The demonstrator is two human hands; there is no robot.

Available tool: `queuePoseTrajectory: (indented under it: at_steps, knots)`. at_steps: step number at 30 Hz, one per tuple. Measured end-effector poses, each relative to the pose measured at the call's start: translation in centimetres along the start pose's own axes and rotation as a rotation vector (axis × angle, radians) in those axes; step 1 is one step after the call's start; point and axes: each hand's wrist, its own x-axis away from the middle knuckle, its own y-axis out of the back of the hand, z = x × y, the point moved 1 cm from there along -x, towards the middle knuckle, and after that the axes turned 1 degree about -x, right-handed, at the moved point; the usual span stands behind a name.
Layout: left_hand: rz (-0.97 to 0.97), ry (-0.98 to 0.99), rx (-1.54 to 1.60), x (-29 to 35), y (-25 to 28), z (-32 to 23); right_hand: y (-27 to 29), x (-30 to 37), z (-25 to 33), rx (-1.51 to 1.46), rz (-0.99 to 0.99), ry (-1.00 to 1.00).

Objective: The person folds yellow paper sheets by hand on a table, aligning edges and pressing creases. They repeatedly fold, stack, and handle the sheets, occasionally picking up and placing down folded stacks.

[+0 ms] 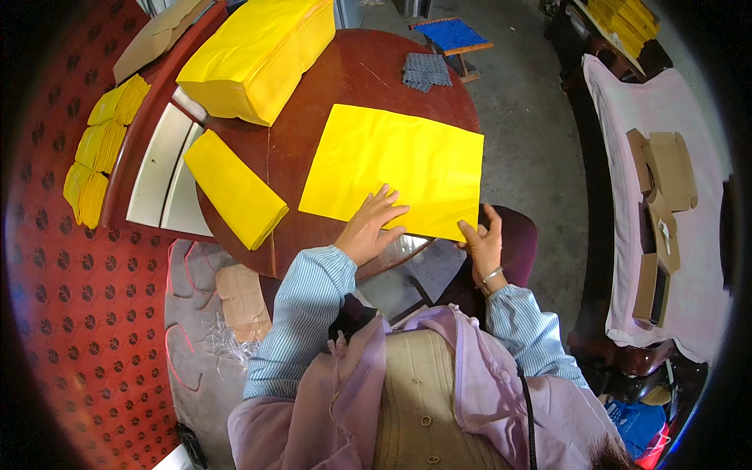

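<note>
A flat yellow sheet [399,160] lies on the round dark-red table, its near edge reaching past the tabletop's rim. Whether it is cloth or paper I cannot tell. My left hand [370,229] rests on its near edge, fingers spread and nothing in them. At the near right corner, my right hand [484,249] grips the sheet, thumb on top and the other fingers curled at the side edge. A narrow folded yellow bundle [236,190] lies left of the sheet. Behind it stands a tall yellow stack [254,63] of similar pieces.
The round table [368,66] also carries a grey textured mat [426,71]. A blue-topped folding stool [452,36] stands beyond it. Folded yellow bundles [106,145] lie at far left. Opened cardboard boxes [670,172] lie on a pink-covered seat [627,258] at right.
</note>
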Motion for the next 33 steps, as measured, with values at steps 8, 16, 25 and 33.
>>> queuePoseTrajectory:
  at_steps: [8, 16, 25, 33]
  knots:
    - [-0.296, 0.183, 0.155, -1.4, -1.0, 0.4, -2.7, -6.3, 4.9, -0.162, 0.158, -0.163]
    - [-0.452, 0.242, 0.183, -2.0, -1.3, 0.9, -2.1, -7.5, 5.7, -0.192, 0.346, -0.232]
    - [-0.469, 0.264, 0.216, -2.2, -1.6, 1.0, -1.5, -6.9, 5.1, 0.003, 0.417, -0.036]
    - [-0.410, 0.131, 0.207, -1.1, -3.2, 2.4, 0.6, -5.9, 3.7, 0.456, 0.213, 0.255]
